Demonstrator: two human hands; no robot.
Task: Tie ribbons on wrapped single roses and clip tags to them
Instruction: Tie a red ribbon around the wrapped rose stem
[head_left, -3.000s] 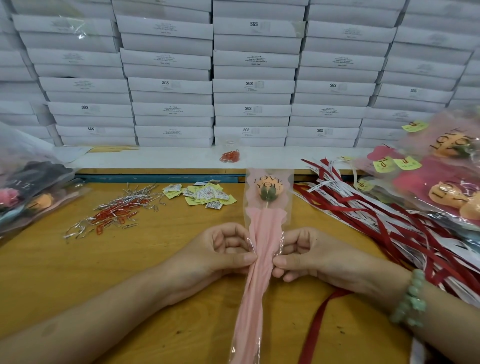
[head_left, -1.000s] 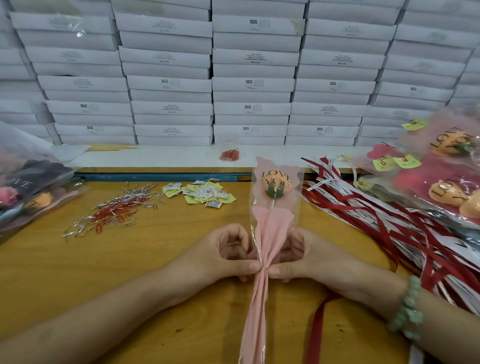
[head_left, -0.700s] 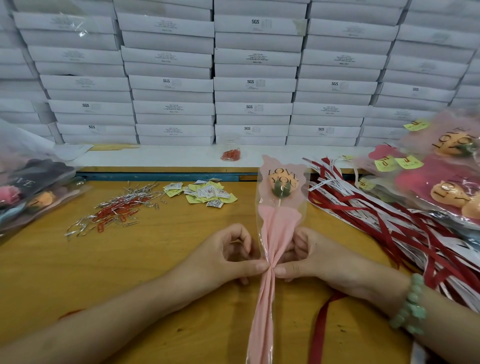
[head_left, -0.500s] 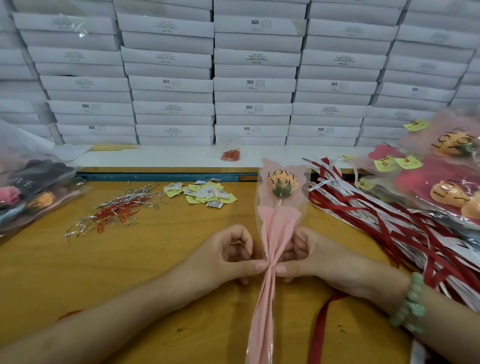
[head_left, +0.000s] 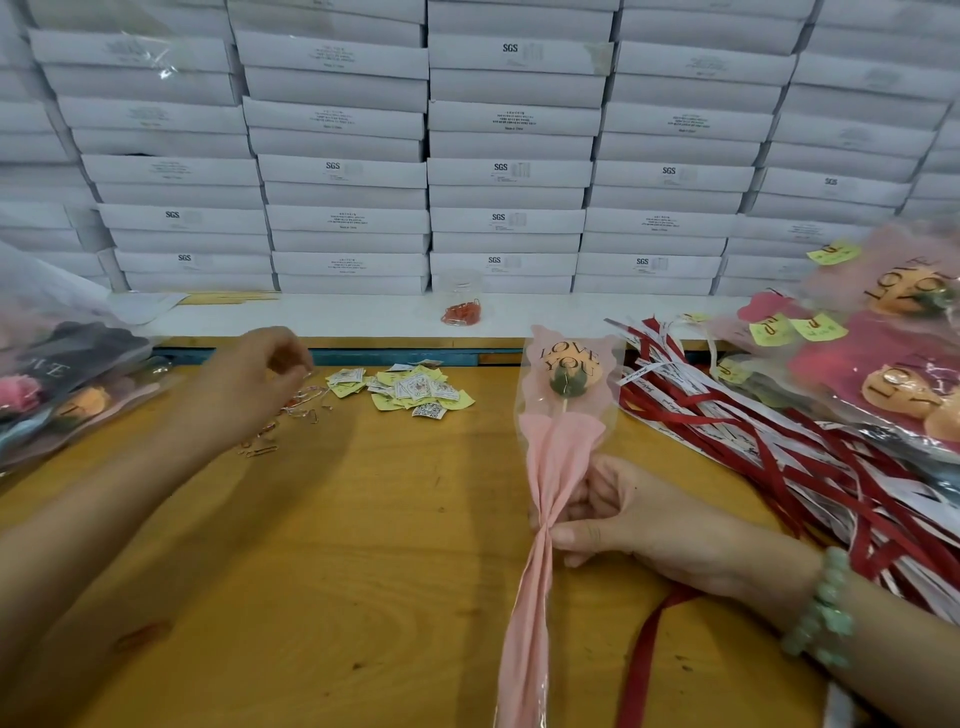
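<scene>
Head view, A asks: what do the two hands do?

B: The right hand (head_left: 639, 525) pinches the wrapped rose (head_left: 556, 457) at its gathered waist, thumb and fingers closed on the pink paper. The left hand (head_left: 249, 379) is well apart to the left, above the paper clips (head_left: 304, 410), with its fingers curled. It is blurred, so I cannot tell if it holds a clip.

A: And how does the rose lie?

B: Its long axis goes from the near edge of the table (head_left: 363, 571) away toward the white boxes (head_left: 509, 171), with the bloom at the far end. The tags (head_left: 410, 389) lie between the clips and the bloom, nearer to the left hand. One red ribbon (head_left: 644, 660) comes out from under the right wrist, beside the stem. The ribbon pile (head_left: 779, 447) is further right.

A: So which hand must travel?

B: I think the left one. It must cross over to the waist, because the right hand holds the gather.
</scene>
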